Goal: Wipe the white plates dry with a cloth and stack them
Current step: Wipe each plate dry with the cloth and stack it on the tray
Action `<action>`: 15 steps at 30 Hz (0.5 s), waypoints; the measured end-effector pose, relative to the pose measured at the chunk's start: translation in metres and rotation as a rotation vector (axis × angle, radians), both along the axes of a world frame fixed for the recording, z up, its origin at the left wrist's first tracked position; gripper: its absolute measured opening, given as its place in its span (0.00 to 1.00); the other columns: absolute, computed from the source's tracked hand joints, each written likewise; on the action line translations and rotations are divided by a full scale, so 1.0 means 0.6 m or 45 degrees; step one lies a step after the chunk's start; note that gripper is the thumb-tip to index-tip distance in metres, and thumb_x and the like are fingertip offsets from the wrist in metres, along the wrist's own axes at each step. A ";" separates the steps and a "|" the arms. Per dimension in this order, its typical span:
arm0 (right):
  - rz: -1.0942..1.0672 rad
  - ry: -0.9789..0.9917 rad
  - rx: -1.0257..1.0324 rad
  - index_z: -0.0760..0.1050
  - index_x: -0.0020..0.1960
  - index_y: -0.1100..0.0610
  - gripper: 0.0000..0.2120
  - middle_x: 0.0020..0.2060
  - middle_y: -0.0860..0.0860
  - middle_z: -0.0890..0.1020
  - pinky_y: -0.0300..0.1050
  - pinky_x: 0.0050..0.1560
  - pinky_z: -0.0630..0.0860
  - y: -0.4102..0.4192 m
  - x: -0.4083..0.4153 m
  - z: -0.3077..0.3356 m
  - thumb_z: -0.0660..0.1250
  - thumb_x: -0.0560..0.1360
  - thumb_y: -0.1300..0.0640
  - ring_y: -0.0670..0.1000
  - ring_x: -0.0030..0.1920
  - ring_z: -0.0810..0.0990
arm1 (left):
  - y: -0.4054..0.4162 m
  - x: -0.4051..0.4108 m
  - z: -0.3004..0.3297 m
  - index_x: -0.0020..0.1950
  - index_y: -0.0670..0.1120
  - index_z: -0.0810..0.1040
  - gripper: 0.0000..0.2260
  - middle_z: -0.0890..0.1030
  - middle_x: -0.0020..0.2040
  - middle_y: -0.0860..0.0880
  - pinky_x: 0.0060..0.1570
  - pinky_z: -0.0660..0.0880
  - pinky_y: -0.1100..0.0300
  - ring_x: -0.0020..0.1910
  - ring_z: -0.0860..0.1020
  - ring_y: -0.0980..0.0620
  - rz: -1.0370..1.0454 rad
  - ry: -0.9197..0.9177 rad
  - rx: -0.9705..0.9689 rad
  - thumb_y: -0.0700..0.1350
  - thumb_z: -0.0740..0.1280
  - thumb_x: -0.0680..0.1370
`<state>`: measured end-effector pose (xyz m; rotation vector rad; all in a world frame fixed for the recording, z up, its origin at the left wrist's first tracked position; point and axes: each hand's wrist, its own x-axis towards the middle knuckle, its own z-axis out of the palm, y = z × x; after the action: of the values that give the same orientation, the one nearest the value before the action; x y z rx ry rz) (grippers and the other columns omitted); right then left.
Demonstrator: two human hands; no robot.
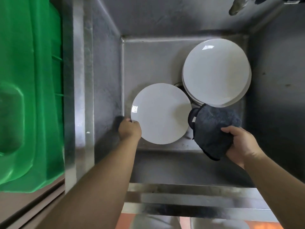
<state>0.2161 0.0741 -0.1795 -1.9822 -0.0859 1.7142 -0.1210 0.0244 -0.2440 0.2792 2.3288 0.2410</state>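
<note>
Head view: two bare forearms reach down into a deep steel sink [105, 80]. A green plastic bin [29, 90] stands just beside it on the left; a tap spout [237, 7] shows at the top. The left hand [129, 129], grip curled, pinches the near-left rim of a plain glossy white plate [160, 113]. The right hand [242, 144] grips a dark grey cloth [214, 128], bunched, beside that plate. Behind, a stack of white plates [216, 71] sits on the sink floor.

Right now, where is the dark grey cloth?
The dark grey cloth is in the right hand, low right in the head view, inside the steel sink, just below the plate stack.
</note>
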 end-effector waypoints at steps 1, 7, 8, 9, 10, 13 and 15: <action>-0.012 -0.008 -0.001 0.79 0.65 0.56 0.21 0.58 0.59 0.86 0.64 0.55 0.83 0.000 -0.003 0.001 0.70 0.72 0.63 0.64 0.56 0.86 | -0.001 0.003 0.000 0.55 0.46 0.83 0.08 0.85 0.51 0.44 0.49 0.84 0.48 0.46 0.82 0.40 0.045 0.022 0.026 0.45 0.65 0.82; -0.096 0.027 0.019 0.80 0.63 0.61 0.17 0.52 0.58 0.88 0.55 0.45 0.85 0.004 -0.020 0.011 0.68 0.75 0.65 0.60 0.50 0.88 | 0.003 0.010 -0.002 0.52 0.46 0.81 0.03 0.83 0.50 0.45 0.38 0.78 0.55 0.43 0.81 0.44 0.194 0.015 0.046 0.43 0.68 0.81; -0.103 0.031 0.022 0.79 0.64 0.62 0.18 0.53 0.59 0.88 0.55 0.47 0.84 0.005 -0.022 0.014 0.68 0.75 0.65 0.60 0.51 0.88 | 0.004 0.008 -0.004 0.53 0.45 0.81 0.03 0.82 0.50 0.45 0.36 0.76 0.57 0.42 0.80 0.44 0.212 0.004 0.038 0.41 0.68 0.82; -0.109 0.036 0.027 0.78 0.65 0.62 0.18 0.54 0.59 0.88 0.55 0.50 0.83 0.006 -0.025 0.016 0.67 0.75 0.65 0.60 0.52 0.88 | 0.006 0.005 -0.006 0.54 0.44 0.81 0.03 0.81 0.50 0.44 0.33 0.73 0.58 0.41 0.78 0.45 0.223 -0.008 0.031 0.40 0.68 0.82; -0.116 0.040 0.033 0.78 0.66 0.63 0.19 0.54 0.59 0.88 0.56 0.52 0.82 0.007 -0.026 0.018 0.67 0.75 0.65 0.60 0.52 0.88 | 0.007 0.002 -0.007 0.54 0.43 0.81 0.03 0.81 0.50 0.44 0.30 0.70 0.60 0.40 0.77 0.46 0.225 -0.018 0.020 0.39 0.68 0.82; -0.120 0.047 0.037 0.78 0.66 0.63 0.19 0.56 0.59 0.87 0.58 0.57 0.81 0.009 -0.028 0.025 0.67 0.76 0.65 0.61 0.56 0.87 | 0.008 -0.003 -0.008 0.53 0.43 0.80 0.03 0.80 0.49 0.44 0.32 0.71 0.58 0.43 0.78 0.44 0.258 -0.047 0.008 0.37 0.68 0.82; -0.125 0.055 0.040 0.77 0.67 0.64 0.19 0.57 0.59 0.87 0.59 0.60 0.80 0.011 -0.027 0.029 0.66 0.76 0.65 0.61 0.57 0.87 | 0.005 -0.005 -0.006 0.50 0.44 0.79 0.03 0.80 0.48 0.45 0.35 0.73 0.58 0.41 0.78 0.46 0.293 -0.075 0.031 0.37 0.68 0.82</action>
<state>0.1996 0.0808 -0.1618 -1.8942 -0.0003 1.6823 -0.1241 0.0276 -0.2476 0.0149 2.2998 0.3850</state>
